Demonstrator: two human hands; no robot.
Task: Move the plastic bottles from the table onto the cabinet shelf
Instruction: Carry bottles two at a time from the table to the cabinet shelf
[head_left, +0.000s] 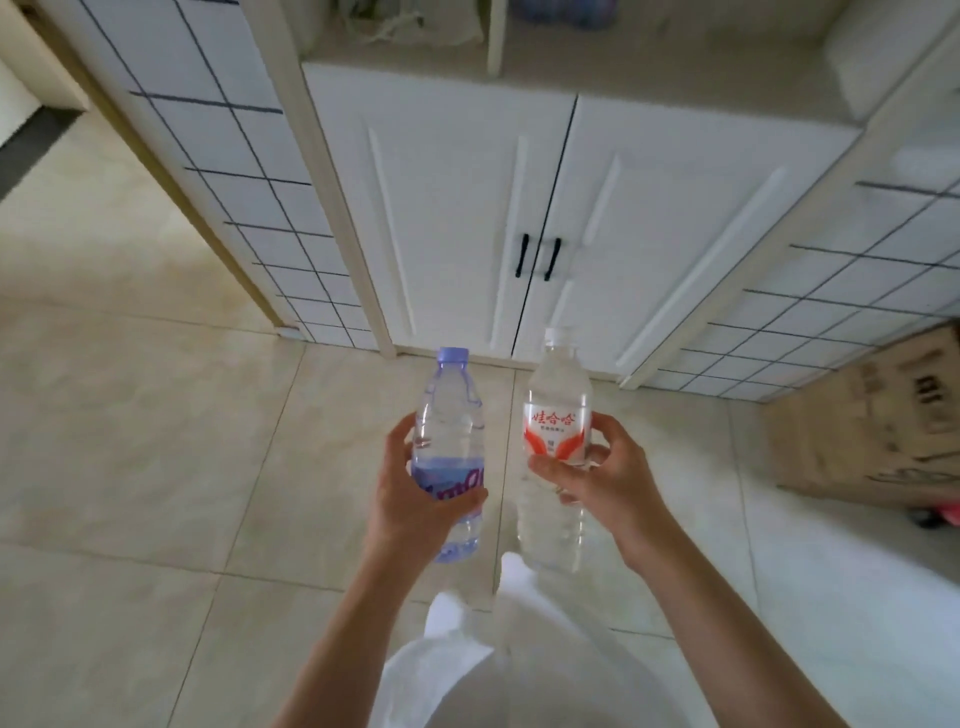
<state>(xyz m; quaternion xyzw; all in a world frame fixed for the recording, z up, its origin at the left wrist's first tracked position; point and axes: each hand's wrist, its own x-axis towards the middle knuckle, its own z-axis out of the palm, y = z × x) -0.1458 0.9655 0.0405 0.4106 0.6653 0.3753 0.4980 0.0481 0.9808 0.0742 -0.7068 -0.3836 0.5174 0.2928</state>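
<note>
Left hand (415, 483) gripped the blue-capped bottle (451, 415), right hand (597, 467) pinched the white-capped bottle (558, 415) mid-frame; that looser pinch risked a slip.

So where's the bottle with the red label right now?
In the head view the red-label bottle is held upright in the right hand, right of centre, beside the purple-capped bottle in the left hand, in front of the white cabinet doors.

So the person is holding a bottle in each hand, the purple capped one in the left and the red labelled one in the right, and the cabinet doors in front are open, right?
Not quite. The head view shows the cabinet doors closed, their black handles side by side. The rest holds: the left hand grips the purple-capped bottle, and the right hand grips the red-labelled bottle.
</note>
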